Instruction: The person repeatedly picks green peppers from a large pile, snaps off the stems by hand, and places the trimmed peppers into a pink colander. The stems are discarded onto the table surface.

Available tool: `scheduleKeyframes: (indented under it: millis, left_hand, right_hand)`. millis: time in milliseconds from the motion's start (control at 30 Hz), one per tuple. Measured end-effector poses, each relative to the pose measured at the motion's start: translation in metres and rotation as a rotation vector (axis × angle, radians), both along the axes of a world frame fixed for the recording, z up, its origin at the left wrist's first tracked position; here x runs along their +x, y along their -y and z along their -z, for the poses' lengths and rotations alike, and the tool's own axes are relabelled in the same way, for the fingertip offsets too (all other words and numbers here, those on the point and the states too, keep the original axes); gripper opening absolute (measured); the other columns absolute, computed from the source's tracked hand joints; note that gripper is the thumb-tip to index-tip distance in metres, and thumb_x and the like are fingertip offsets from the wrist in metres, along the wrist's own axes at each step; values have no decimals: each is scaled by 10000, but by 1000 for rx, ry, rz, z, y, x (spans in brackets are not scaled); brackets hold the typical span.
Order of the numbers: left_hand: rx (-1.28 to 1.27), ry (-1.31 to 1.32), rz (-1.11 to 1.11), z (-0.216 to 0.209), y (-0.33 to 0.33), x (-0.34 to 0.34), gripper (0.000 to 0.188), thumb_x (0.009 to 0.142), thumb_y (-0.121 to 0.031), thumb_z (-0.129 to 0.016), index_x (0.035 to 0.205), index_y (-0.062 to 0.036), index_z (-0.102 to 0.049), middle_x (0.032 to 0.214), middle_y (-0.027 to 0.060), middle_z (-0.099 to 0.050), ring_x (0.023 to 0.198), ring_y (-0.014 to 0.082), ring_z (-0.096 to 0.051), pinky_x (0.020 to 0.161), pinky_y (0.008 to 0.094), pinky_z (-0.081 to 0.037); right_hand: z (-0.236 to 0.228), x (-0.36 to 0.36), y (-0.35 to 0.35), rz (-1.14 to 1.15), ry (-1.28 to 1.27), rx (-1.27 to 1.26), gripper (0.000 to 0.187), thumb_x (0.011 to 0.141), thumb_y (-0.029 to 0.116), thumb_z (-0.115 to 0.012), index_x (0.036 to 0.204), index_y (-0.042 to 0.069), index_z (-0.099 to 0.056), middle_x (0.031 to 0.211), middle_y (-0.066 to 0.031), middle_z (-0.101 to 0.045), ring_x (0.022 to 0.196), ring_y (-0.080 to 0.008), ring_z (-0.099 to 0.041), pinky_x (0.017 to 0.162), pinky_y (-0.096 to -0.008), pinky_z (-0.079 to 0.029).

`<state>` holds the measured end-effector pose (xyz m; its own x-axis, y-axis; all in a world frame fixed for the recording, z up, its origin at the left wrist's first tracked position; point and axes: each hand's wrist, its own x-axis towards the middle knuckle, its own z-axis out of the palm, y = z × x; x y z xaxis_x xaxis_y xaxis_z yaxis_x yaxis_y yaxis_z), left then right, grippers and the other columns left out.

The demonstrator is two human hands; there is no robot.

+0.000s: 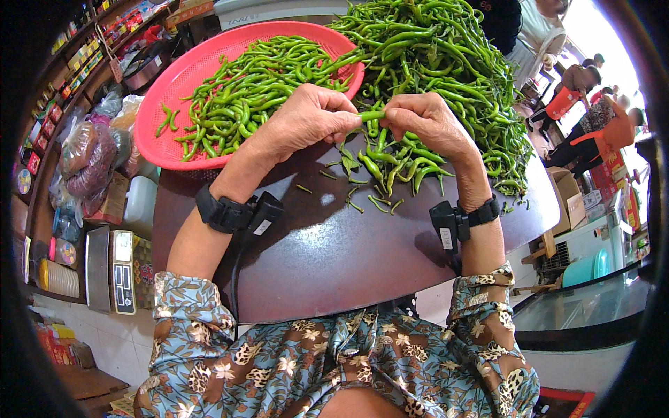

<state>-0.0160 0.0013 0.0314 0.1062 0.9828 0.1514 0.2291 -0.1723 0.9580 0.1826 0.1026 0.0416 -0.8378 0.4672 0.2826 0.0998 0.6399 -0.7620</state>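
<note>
Between my two hands, above the table, a green chili pepper [372, 115] is held level. My left hand [313, 120] pinches one end of it, and my right hand [426, 120] has the other end between thumb and fingers. Under and beyond my left hand stands a pink perforated basket [157, 132] with many green chilies [244, 94] in it. A large heap of chilies with stems and leaves [439, 56] lies behind my right hand. Short cut-off stems [355, 206] are scattered on the table in front of the heap.
The dark brown table [313, 258] has a curved near edge by my body. On the left are filled plastic bags [90, 157] and a weighing scale [123, 272]. Several people [585, 83] are at the far right, near a cardboard box [563, 195]. A glass-topped case [578, 306] stands at right.
</note>
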Motion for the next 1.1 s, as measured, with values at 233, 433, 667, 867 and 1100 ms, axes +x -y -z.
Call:
scheduleKeyframes:
  millis: [233, 433, 667, 867, 1100]
  left_hand:
    - [49, 23, -37, -3, 3, 4, 180, 796, -135, -635, 939, -25, -632, 742, -10, -605, 630, 43, -530, 587, 182, -439]
    - [101, -22, -71, -1, 2, 3, 184, 798, -130, -633, 937, -10, -642, 747, -1, -608, 650, 50, -530, 612, 189, -448]
    - [125, 5, -79, -1, 2, 4, 175, 796, -128, -636, 919, -5, -648, 746, -4, -605, 649, 51, -530, 610, 190, -449]
    - [143, -25, -90, -3, 3, 6, 180, 804, -122, -626, 936, -1, -649, 743, 4, -613, 654, 57, -542, 613, 193, -457]
    - [148, 14, -52, 0, 2, 8, 176, 820, -111, -603, 946, 7, -642, 755, 27, -635, 663, 70, -558, 629, 202, -466]
  right_hand:
    - [-3, 2, 0, -11, -66, -11, 275, 842, 216, -500, 758, -18, -618, 575, -13, -534, 550, -73, -509, 512, -221, -393]
    - [-3, 1, 0, -6, -73, -64, 276, 844, 225, -514, 750, -12, -619, 578, -12, -539, 542, -71, -511, 516, -219, -394]
    - [-4, 2, 1, 8, -53, -92, 261, 831, 218, -527, 736, -6, -623, 571, -11, -539, 539, -73, -516, 509, -216, -388]
    - [-5, 2, 3, -4, -105, -140, 263, 826, 209, -522, 723, -15, -610, 599, -15, -554, 541, -76, -517, 514, -217, -416]
    - [-8, 2, 4, -38, -153, -158, 247, 825, 187, -515, 710, -18, -590, 614, -19, -550, 527, -74, -502, 503, -215, -410]
